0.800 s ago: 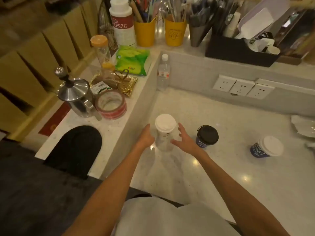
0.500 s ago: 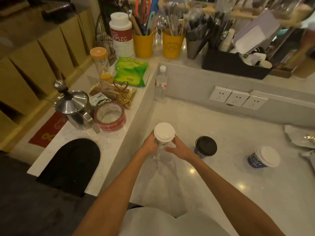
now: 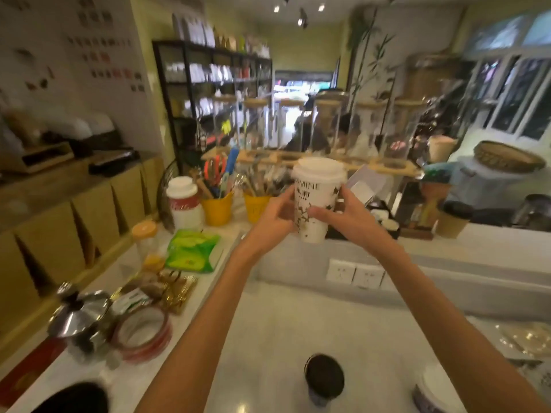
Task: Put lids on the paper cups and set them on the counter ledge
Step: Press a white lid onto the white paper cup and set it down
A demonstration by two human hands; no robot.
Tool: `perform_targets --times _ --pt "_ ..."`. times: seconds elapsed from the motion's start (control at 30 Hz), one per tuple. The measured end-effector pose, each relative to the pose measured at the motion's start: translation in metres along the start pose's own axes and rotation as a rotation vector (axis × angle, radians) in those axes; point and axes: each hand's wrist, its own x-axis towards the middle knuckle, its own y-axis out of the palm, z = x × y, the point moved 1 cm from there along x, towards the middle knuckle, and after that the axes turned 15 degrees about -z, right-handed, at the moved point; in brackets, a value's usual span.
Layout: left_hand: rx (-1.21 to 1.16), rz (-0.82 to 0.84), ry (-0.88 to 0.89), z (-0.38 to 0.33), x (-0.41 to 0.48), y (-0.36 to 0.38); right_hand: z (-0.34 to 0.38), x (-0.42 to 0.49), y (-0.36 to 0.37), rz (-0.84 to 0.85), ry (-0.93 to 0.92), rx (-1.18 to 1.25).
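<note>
Both hands hold a tall white paper cup up in the air above the counter, level with the raised ledge behind it. The left hand wraps its fingers around the cup's left side, and the right hand closes on the right side, thumb across the front. Each grip is pressed against the cup wall. A white lid sits on the cup. The printed band under the lid reads "SMINE", its first letters hidden by the left hand's fingers, with smaller blurred characters and a dark leaf pattern below. Down on the counter stand a black-lidded cup and, to its right, a white-lidded cup. A brown cup with a dark lid stands on the ledge.
</note>
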Motion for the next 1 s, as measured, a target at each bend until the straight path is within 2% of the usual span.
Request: perform_targets --times 0.1,0.2,0.3,0.4,0.6,0.7,0.83,1.0 --pt "-0.299 0.001 -0.066 -0.05 0.003 0.03 0.054 -0.004 -0.067 -0.056 -0.012 0.137" --pt "-0.57 0.152 -0.086 -0.076 -0.012 0.071 0.076 -0.03 -0.12 0.018 -0.012 0.241" --pt "-0.632 0.258 -0.108 -0.093 -0.04 0.117 0.073 -0.057 -0.156 0.098 0.012 0.257" --pt "-0.608 0.248 -0.064 -0.096 -0.062 0.156 0.063 -0.078 -0.185 0.12 0.066 0.27" --pt "-0.57 0.148 -0.102 -0.095 -0.091 0.197 0.036 -0.095 -0.224 0.133 0.145 0.271" --pt "-0.507 0.036 -0.057 -0.093 -0.1 0.208 0.031 -0.1 -0.227 0.163 0.162 0.268" --pt "-0.255 -0.271 0.064 -0.094 -0.113 0.217 0.03 -0.105 -0.209 0.058 0.065 0.187" --pt "0.008 -0.285 0.183 -0.092 -0.141 0.22 0.024 -0.113 -0.186 -0.021 0.153 0.305"
